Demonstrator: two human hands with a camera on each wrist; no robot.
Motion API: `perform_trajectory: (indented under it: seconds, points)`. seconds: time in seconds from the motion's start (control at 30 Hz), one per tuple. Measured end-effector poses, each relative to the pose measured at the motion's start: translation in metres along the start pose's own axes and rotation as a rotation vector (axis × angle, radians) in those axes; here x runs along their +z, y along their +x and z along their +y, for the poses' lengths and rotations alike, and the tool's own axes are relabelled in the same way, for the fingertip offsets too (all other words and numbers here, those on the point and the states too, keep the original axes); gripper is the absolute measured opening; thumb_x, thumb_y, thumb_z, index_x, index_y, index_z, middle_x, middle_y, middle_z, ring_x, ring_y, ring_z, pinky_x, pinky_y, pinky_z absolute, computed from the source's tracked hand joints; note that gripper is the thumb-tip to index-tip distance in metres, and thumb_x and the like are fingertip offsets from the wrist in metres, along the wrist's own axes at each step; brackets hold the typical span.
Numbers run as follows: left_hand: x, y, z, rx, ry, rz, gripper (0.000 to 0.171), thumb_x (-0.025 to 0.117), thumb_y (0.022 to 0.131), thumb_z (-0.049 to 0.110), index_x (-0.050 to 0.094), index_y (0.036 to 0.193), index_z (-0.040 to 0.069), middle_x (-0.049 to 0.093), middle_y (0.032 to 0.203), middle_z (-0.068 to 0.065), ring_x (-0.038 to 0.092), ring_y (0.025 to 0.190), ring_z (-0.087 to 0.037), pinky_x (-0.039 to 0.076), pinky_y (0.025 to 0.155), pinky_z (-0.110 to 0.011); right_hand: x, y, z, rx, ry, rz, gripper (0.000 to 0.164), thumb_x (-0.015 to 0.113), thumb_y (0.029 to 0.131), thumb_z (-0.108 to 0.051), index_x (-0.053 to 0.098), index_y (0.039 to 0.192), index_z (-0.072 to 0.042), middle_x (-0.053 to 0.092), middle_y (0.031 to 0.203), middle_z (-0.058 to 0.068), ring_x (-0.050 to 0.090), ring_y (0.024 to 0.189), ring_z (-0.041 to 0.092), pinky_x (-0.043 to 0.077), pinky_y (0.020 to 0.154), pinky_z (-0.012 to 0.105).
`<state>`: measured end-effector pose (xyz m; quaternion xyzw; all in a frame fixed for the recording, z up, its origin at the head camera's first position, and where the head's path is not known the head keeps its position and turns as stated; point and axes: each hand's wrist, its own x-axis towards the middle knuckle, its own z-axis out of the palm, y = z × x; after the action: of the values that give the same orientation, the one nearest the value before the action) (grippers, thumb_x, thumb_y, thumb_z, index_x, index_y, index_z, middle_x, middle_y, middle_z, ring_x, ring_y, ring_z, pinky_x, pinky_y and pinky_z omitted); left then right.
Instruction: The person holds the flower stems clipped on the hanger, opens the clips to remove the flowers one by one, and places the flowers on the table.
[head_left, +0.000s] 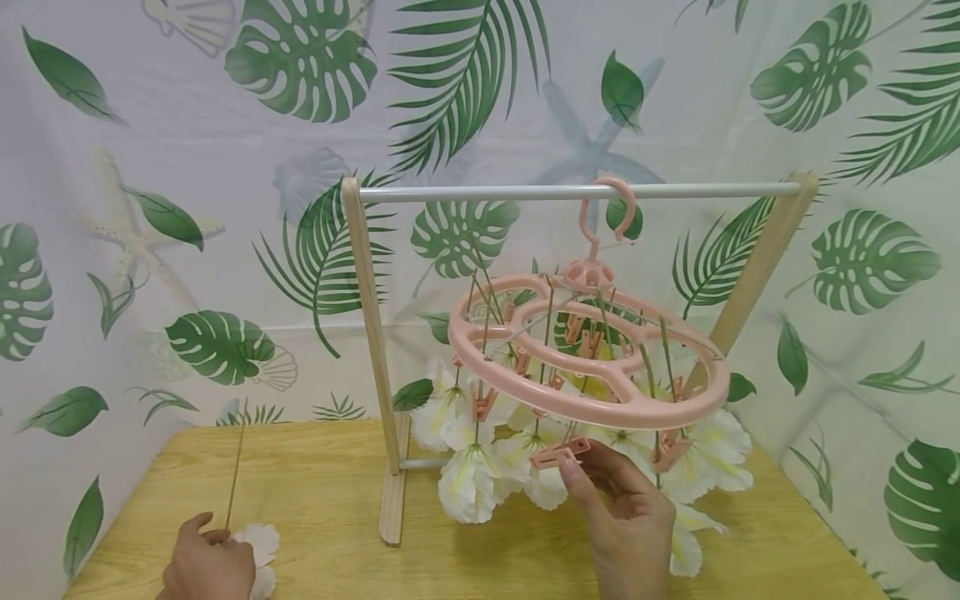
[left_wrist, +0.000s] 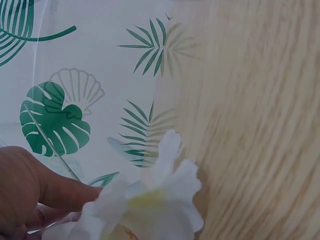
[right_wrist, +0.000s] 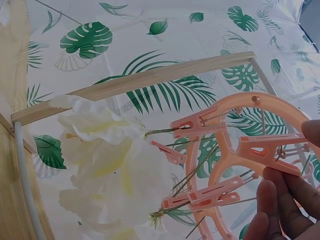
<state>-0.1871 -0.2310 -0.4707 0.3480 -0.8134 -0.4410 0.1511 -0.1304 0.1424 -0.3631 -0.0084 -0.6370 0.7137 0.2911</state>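
At the lower left, my left hand (head_left: 210, 558) holds a white artificial flower (head_left: 261, 546) by its thin stem, which points upward. In the left wrist view the white petals (left_wrist: 165, 210) with a yellow centre spread beside the thumb. My right hand (head_left: 626, 508) pinches a pink clothespin (head_left: 551, 457) between thumb and fingers, under the round pink drying hanger (head_left: 630, 414). Nothing shows between the tips of this clothespin (right_wrist: 255, 145) in the right wrist view. Several white flowers (head_left: 474, 487) hang from the hanger's other clips, blooms down, their stems rising through the rings.
A wooden-post stand (head_left: 369, 325) with a white bar (head_left: 465, 194) carries the hanger by its hook (head_left: 626, 212). The stand rests on a wood-grain table (head_left: 322, 500). Behind it is a leaf-patterned sheet (head_left: 480, 108).
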Motion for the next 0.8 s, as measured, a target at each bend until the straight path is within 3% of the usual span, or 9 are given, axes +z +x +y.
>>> perform_trajectory:
  seconds: [0.1, 0.2, 0.53, 0.8]
  points:
    - [0.0006, -0.0043, 0.0008, -0.002, 0.008, 0.055, 0.035, 0.051, 0.091, 0.002, 0.055, 0.125, -0.005, 0.064, 0.120, -0.028, 0.047, 0.114, -0.054, 0.031, 0.099, -0.065, 0.0001, 0.0001, -0.0004, -0.003, -0.002, -0.001, 0.022, 0.072, 0.093, 0.000, 0.071, 0.114, 0.006, 0.073, 0.108, 0.009, 0.067, 0.092, 0.018, 0.055, 0.083, 0.024]
    - [-0.0007, -0.0064, -0.0002, 0.003, 0.056, 0.056, 0.027, 0.053, 0.092, 0.007, 0.059, 0.117, -0.002, 0.065, 0.118, -0.026, 0.051, 0.111, -0.054, 0.032, 0.095, -0.064, -0.0002, 0.0000, -0.0002, 0.000, -0.004, -0.003, 0.021, 0.071, 0.093, 0.000, 0.071, 0.114, 0.006, 0.073, 0.108, 0.008, 0.066, 0.092, 0.017, 0.055, 0.083, 0.024]
    - [-0.0013, -0.0051, -0.0011, 0.033, 0.081, 0.024, 0.036, 0.055, 0.087, 0.006, 0.063, 0.120, -0.004, 0.065, 0.121, -0.028, 0.051, 0.116, -0.055, 0.031, 0.100, -0.066, -0.0004, -0.0002, -0.0002, 0.008, 0.005, -0.003, 0.022, 0.072, 0.093, 0.000, 0.071, 0.114, 0.006, 0.073, 0.108, 0.008, 0.066, 0.093, 0.018, 0.055, 0.082, 0.025]
    - [-0.0046, -0.0047, -0.0005, 0.051, 0.104, 0.010, 0.037, 0.059, 0.087, 0.011, 0.064, 0.121, -0.004, 0.065, 0.121, -0.027, 0.053, 0.112, -0.055, 0.033, 0.096, -0.066, -0.0005, 0.0001, 0.0002, 0.005, 0.013, -0.003, 0.023, 0.072, 0.093, 0.000, 0.070, 0.115, 0.007, 0.073, 0.109, 0.008, 0.066, 0.094, 0.018, 0.055, 0.083, 0.024]
